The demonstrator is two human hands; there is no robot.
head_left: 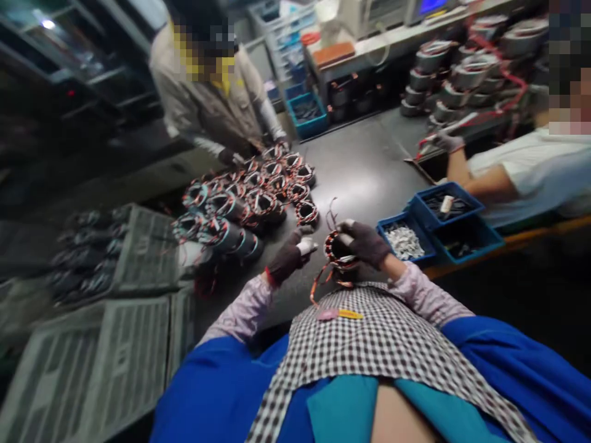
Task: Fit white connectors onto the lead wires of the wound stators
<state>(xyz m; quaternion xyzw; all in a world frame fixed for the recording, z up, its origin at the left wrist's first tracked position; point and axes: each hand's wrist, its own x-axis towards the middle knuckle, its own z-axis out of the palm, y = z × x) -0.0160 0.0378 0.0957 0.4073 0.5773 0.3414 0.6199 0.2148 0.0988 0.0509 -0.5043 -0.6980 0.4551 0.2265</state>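
Nearest the lens, at the bottom of the frame: checked apron (pixel 369 351) over blue trousers. Just above it, at centre, a wound motor stator (pixel 339 253) held up off the dark table (pixel 369 166). Right hand (pixel 367 243), dark-gloved, closed over the stator's upper right rim. Left hand (pixel 289 257), also gloved, fingers curled shut around a small white piece (pixel 307 246) just left of the stator. Loose lead wires (pixel 323 280) trailing down from the winding toward the apron.

Probably fairly heavy and rigid in the steel core, yet delicate at the copper coils and thin leads; best held by the outer ring, not by the wires.

Left of centre, a cluster of stators (pixel 244 203). Right of centre, blue bins (pixel 438 224). Upper left, another person's gloved hand (pixel 231 159) at the cluster. Grey crates (pixel 115 344) at lower left.
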